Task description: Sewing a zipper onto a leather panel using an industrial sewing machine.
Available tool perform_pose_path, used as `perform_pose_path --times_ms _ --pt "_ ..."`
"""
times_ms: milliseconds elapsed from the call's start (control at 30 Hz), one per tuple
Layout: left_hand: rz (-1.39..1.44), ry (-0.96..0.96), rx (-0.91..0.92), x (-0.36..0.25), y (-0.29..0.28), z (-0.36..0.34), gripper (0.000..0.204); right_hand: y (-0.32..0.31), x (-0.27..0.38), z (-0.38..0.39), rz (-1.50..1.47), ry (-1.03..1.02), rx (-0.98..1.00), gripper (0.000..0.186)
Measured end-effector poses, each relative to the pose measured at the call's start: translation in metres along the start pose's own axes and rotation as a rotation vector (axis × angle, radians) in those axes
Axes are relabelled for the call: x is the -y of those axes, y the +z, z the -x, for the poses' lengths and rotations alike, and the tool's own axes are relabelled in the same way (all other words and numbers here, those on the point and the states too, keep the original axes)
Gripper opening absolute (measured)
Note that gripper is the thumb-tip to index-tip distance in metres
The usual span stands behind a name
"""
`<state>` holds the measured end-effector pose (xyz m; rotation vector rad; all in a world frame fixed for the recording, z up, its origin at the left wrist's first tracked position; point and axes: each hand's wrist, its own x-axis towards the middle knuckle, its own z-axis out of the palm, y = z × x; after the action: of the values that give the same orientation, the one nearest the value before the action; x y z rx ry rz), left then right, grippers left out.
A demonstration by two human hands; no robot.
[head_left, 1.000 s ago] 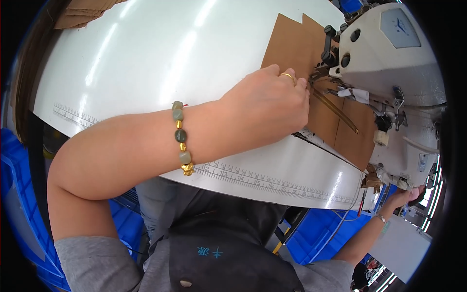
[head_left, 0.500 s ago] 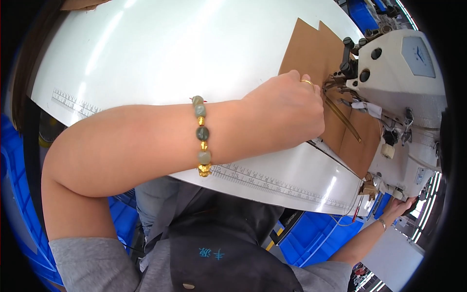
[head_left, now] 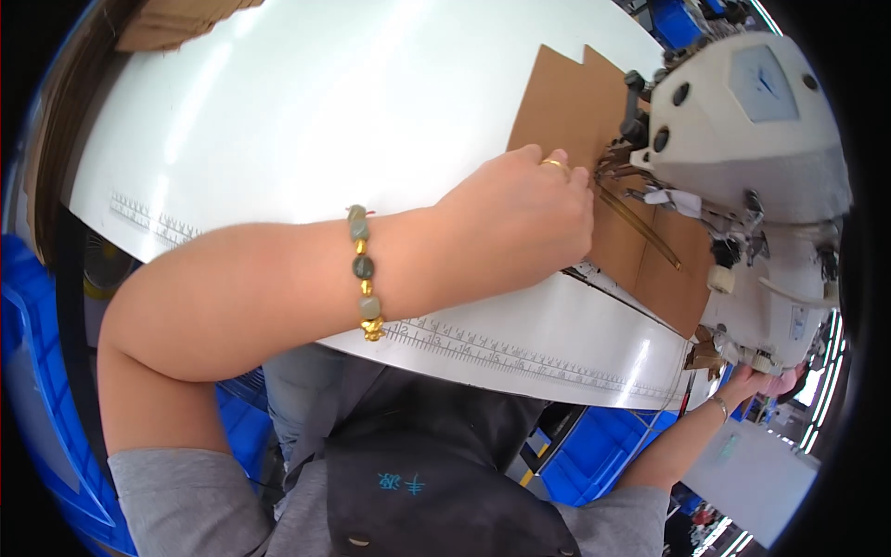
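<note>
My left hand [head_left: 520, 218], a ring on one finger, is closed at the needle area of a white sewing machine [head_left: 719, 130]. Its fingertips are hidden, so what they grip does not show. Beneath it lies a flat brown panel [head_left: 557, 97] with a notched far edge, running under the presser foot. A narrow gold-brown strip [head_left: 640, 227] slants across the panel from the needle area. My right hand [head_left: 742, 382] reaches to the machine's right end, low in the view. Its fingers are mostly hidden behind the machine, next to something pinkish [head_left: 787, 381].
The white tabletop [head_left: 306, 102] has a printed ruler [head_left: 483, 348] along its near edge. Brown stacked pieces [head_left: 176, 20] lie at the far left. Blue crates [head_left: 594, 455] stand below the table. A dark apron [head_left: 418, 483] covers my lap.
The whole view has shifted slightly, with the machine and panel appearing further left. My left hand stays by the needle area, and my right hand remains at the machine's right end.
</note>
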<state>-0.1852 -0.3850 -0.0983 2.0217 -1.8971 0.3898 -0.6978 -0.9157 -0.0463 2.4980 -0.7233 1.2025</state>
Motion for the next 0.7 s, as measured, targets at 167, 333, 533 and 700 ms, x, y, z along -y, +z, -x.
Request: perform_pose_path --times_ms 167,333,533,700 --pt "-0.045 0.024 -0.044 -0.002 -0.004 -0.001 0.044 -0.005 0.121 -0.036 -0.392 0.585 -0.805 0.036" --pt "-0.07 0.018 0.014 -0.003 -0.013 -0.004 0.047 0.002 0.343 -0.038 -0.408 -0.118 0.017 0.016" --pt "-0.103 0.007 0.07 -0.008 -0.018 -0.013 0.037 0.075 0.467 -0.065 -0.591 -0.443 0.433 0.029" --pt "0.001 -0.075 0.064 -0.012 -0.026 -0.013 0.038 0.091 0.486 -0.055 -0.62 -0.398 0.407 0.039"
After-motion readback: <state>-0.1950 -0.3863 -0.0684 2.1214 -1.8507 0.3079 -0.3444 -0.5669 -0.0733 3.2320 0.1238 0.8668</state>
